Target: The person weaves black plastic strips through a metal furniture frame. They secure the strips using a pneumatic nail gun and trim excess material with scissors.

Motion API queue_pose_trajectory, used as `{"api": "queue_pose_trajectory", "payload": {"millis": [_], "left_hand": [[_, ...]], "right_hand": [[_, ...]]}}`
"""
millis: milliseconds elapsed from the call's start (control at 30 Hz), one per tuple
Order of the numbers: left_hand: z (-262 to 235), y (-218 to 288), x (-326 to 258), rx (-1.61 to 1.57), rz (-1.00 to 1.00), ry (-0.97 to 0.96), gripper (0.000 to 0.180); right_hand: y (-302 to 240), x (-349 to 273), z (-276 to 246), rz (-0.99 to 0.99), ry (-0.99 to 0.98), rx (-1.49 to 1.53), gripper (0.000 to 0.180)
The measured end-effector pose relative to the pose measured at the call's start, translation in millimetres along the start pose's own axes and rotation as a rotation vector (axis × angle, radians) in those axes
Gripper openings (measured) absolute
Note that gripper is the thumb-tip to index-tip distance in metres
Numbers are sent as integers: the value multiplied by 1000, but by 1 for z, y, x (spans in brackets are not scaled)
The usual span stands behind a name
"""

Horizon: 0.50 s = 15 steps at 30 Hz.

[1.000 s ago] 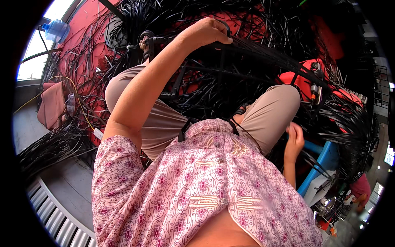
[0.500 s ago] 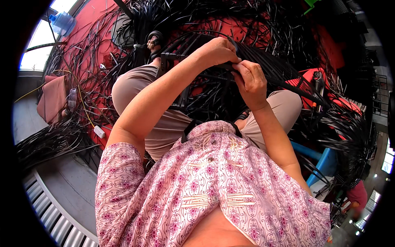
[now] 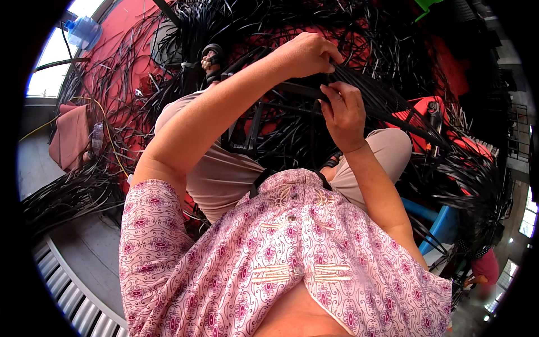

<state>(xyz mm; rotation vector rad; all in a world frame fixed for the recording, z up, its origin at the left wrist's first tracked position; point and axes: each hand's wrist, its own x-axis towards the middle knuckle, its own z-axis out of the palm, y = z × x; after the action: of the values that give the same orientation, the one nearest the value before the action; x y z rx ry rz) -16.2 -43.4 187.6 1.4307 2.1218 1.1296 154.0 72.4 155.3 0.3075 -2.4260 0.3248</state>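
My left hand [image 3: 310,55] is raised above my lap, its fingers pinched together at the end of a black strip. Just below it, my right hand [image 3: 345,115] has thumb and forefinger closed on the black strip [image 3: 329,82] at the edge of a dark frame [image 3: 303,90]. The frame lies across my legs, and a fan of long black strips [image 3: 382,92] runs from it to the right. My left fingertips partly hide what they pinch. The gap between the two hands is small.
Loose black strips [image 3: 359,36] cover much of the red floor sheet [image 3: 120,50]. A pair of pliers-like tool [image 3: 435,115] lies at right, near a blue stool [image 3: 441,230]. At left are a folded pink cloth [image 3: 70,137] and a clear water jug [image 3: 84,32]. Another person [image 3: 485,267] is at far right.
My left hand has lifted up and away from my right hand, opening a gap between them. My right hand has stayed nearly in place by the frame's edge.
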Motion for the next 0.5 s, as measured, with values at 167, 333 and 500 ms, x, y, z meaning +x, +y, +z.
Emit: {"api": "queue_pose_trajectory", "payload": {"millis": [167, 333, 500], "left_hand": [[-7, -27, 12, 158, 256, -98, 23], [-32, -37, 33, 411, 419, -194, 14], [-45, -65, 55, 576, 480, -184, 10]], "right_hand": [[-1, 9, 0, 2, -46, -12, 31], [-10, 28, -1, -51, -79, -161, 26], [-23, 47, 18, -68, -195, -171, 25]]}}
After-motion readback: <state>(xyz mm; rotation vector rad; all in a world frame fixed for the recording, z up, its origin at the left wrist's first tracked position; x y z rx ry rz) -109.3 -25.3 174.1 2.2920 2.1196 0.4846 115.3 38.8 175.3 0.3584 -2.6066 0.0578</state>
